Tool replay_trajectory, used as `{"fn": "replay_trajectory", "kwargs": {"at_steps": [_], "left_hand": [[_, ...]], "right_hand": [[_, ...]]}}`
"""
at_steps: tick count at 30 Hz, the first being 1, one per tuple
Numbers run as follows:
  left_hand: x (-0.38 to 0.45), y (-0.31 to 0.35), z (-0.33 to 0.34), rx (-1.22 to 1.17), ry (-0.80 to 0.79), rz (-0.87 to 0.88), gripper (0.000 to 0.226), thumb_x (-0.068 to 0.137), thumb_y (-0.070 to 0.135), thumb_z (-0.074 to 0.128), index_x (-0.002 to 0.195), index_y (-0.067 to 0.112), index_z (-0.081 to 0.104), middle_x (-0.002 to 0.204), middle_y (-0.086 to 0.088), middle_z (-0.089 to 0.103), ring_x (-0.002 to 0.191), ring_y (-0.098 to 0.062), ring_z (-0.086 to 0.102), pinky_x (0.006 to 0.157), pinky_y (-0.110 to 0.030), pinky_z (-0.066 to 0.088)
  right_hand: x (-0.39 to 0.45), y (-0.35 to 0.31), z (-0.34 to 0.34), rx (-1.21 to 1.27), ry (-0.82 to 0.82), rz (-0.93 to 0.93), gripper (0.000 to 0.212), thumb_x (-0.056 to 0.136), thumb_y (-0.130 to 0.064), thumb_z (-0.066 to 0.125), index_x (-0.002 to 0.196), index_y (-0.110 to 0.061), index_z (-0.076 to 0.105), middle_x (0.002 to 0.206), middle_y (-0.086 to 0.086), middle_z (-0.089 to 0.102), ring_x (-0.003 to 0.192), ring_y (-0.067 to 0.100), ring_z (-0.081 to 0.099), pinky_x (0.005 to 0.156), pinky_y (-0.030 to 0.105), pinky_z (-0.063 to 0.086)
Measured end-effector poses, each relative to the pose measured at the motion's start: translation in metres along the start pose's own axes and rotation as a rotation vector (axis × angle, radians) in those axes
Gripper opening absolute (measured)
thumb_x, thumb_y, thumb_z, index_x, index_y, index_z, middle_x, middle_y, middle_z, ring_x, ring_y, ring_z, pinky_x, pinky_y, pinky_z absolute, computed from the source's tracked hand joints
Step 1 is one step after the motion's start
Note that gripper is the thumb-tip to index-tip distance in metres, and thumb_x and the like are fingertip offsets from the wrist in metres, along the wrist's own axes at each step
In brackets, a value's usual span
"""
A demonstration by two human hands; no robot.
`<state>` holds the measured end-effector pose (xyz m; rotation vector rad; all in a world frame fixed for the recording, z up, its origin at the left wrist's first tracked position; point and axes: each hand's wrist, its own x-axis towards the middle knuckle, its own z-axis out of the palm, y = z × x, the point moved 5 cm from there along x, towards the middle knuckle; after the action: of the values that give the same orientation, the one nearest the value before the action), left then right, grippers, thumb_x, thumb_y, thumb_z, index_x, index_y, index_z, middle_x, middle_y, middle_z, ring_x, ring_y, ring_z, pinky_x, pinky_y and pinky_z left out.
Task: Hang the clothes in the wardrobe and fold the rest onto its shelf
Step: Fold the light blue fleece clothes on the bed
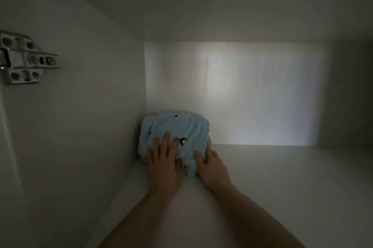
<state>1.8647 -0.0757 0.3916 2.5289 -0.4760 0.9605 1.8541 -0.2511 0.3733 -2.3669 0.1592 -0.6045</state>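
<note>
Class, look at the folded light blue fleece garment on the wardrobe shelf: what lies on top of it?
Both hands rest on the folded light blue fleece garment: left hand flat with straight fingers, right hand at its right edge. The cloth beneath them is covered.

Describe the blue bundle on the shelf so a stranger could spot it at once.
Look inside the white wardrobe, at the shelf. In its back left corner sits the bundle, with both hands on it. It is the only soft, pale blue thing there, with small dark marks; the metal hinge is on the left wall.

Folded garment (177, 136) on shelf (272, 177), back-left corner, hinge (26, 59) on left wall.
</note>
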Motion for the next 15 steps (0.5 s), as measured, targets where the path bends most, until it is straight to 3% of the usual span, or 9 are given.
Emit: {"fn": "replay_trajectory", "kwargs": {"at_steps": [3, 9, 15], "left_hand": [[0.009, -0.004, 0.007, 0.031, 0.005, -0.022, 0.076, 0.100, 0.033, 0.060, 0.163, 0.027, 0.018, 0.171, -0.003, -0.006, 0.158, -0.037, 0.003, 0.127, -0.057, 0.007], [0.013, -0.003, 0.009, 0.080, 0.098, 0.007, 0.081, 0.084, 0.021, 0.077, 0.156, 0.017, 0.042, 0.168, -0.016, 0.024, 0.152, -0.046, 0.024, 0.119, -0.067, 0.025], [0.012, -0.002, 0.005, 0.020, 0.080, 0.014, 0.091, 0.076, 0.015, 0.075, 0.159, 0.018, 0.037, 0.169, -0.015, 0.020, 0.152, -0.047, 0.022, 0.117, -0.070, 0.025]], "right_hand": [[0.005, 0.001, 0.004, 0.046, -0.007, -0.031, 0.076, 0.097, -0.076, 0.027, 0.162, -0.044, 0.007, 0.163, -0.002, 0.038, 0.135, 0.033, 0.053, 0.108, 0.045, 0.044], [0.004, 0.006, -0.003, 0.162, 0.024, 0.007, 0.071, 0.102, -0.065, 0.035, 0.164, -0.037, 0.015, 0.167, -0.002, 0.030, 0.145, 0.028, 0.043, 0.116, 0.043, 0.036], [-0.016, 0.005, -0.014, 0.205, -0.074, 0.114, 0.078, 0.105, -0.056, 0.041, 0.166, -0.024, 0.005, 0.173, 0.003, 0.009, 0.155, 0.025, 0.025, 0.122, 0.040, 0.026]]}}
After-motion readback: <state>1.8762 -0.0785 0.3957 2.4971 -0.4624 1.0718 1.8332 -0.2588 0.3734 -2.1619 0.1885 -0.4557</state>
